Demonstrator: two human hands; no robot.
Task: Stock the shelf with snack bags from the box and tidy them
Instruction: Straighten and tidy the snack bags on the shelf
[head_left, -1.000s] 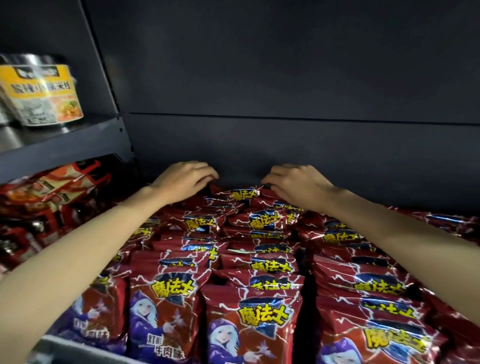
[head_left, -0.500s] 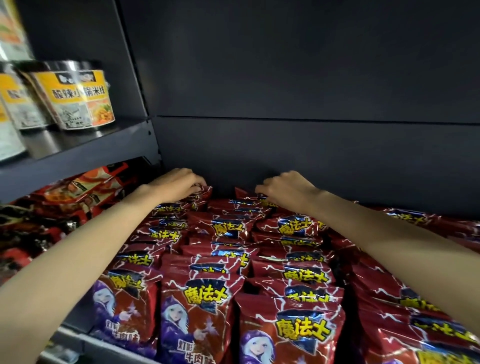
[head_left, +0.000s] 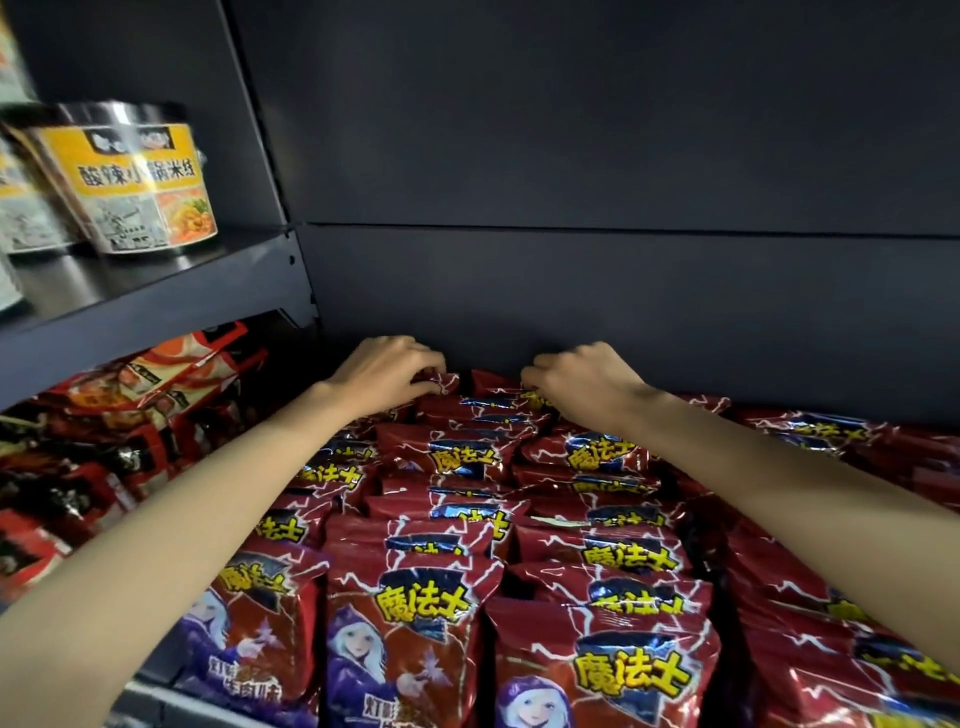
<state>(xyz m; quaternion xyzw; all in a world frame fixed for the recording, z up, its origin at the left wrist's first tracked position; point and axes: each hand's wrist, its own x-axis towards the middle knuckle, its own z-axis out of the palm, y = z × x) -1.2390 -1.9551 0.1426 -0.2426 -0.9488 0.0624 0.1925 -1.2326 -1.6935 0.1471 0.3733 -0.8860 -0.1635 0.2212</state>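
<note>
My left hand (head_left: 384, 371) and right hand (head_left: 582, 379) each pinch a red snack bag (head_left: 441, 382) at the shelf's back edge.

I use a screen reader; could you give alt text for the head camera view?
Both hands, left hand and right hand, reach to the back of a shelf and pinch the rearmost red snack bags, which stand in packed rows. Yellow noodle tubs sit on a higher shelf at left.
</note>
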